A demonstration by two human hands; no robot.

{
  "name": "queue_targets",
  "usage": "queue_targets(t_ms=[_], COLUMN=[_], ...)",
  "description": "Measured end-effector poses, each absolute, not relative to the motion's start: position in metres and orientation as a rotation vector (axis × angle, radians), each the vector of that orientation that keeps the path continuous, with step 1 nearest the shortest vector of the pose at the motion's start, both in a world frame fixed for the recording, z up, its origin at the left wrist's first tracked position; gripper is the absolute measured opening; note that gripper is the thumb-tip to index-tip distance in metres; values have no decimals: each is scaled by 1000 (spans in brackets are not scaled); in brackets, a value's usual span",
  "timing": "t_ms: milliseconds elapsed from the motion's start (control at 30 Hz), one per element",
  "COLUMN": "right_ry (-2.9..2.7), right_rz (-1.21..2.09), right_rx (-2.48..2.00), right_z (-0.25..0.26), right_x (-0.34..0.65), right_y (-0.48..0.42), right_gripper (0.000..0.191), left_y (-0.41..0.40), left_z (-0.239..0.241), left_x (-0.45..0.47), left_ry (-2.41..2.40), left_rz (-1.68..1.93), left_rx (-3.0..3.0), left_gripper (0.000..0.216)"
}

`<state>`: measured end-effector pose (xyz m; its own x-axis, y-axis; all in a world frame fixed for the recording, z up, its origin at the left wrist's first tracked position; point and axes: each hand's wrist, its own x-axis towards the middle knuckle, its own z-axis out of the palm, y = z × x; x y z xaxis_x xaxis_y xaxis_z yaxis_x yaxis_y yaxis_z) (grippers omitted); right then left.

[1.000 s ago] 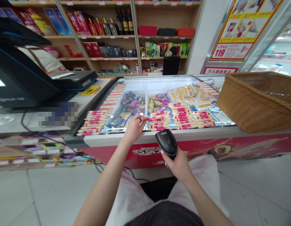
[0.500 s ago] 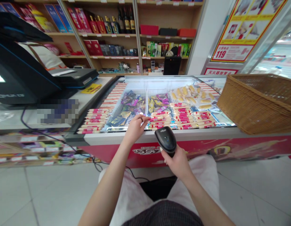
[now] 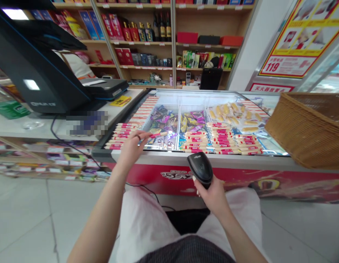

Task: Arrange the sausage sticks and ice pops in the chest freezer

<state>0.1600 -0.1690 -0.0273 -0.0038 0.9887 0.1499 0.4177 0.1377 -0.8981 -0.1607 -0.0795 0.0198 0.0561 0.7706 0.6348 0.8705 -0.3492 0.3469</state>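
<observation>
My left hand (image 3: 131, 150) is closed over the front of a chest freezer (image 3: 169, 157). Pinched in its fingers is a thin pale sausage (image 3: 160, 134) with a red label, pointing right. Beneath and left of that hand, a row of similar sausages (image 3: 120, 136) lies on the glass. More red-labelled sausages (image 3: 221, 138) are stacked in piles at the middle and right. My right hand (image 3: 215, 193) grips a black barcode scanner (image 3: 200, 167) by its handle, in front of the freezer edge, its head tilted up and away from me.
On the right a brown wicker basket (image 3: 309, 128) rests on the freezer. Bagged yellow ice-lolly-like items (image 3: 235, 113) lie on the glass. To the left, a dark checkout machine (image 3: 48, 80) stands on a counter, its cable (image 3: 73, 144) hanging down. Stocked shelves (image 3: 147, 43) line the back.
My left hand has moved left from the middle pile towards the left row, carrying the sausage. My right hand keeps the scanner in about the same pose. The view has turned slightly left.
</observation>
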Motion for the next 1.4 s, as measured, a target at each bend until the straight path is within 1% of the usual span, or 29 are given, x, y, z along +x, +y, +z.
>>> queue_targets(t_ms=[100,200,333,467,633,767,867,967,1067,1167,1400], right_ry=[-1570,-1592,-1612,-1595,-1556,-1546,-1540,-1534,-1533,-1527,-1504], right_rz=[867,873,857,843,850,855,850,852,853,855,878], right_rx=[-1397,-1385,-1376,-1394,-1410,-1410,-1411,-1408,-1404,-1404,-1415], right_z=[-30,-30,-29,-32,-34,-33,-33,-34,-34,-35,-33], right_x=[155,152,150,153,161,165,167,170,173,177,179], right_y=[-169,-170,-170,-171,-172,-173,-175,-176,-178,-180,-181], right_gripper=[30,30,29,29,31,30,29,30,29,28,30], left_y=[-95,-103,-102,-97,-91,-80,-69,-53,-30,-5,29], left_z=[25,29,31,29,26,24,24,23,22,25,36], left_x=[-220,-261,-281,-277,-247,-200,-148,-92,-48,-24,-16], left_ry=[-1866,-1924,-1921,-1897,-1833,-1751,-1660,-1537,-1483,-1546,-1811], left_rz=[-1018,-924,-846,-899,-1013,-1102,-1182,-1223,-1147,-1060,-869], left_rx=[-1963,-1922,-1970,-1886,-1835,-1874,-2044,-2378,-2563,-2617,-2650], left_gripper=[31,31,29,27,25,25,24,25,25,25,14])
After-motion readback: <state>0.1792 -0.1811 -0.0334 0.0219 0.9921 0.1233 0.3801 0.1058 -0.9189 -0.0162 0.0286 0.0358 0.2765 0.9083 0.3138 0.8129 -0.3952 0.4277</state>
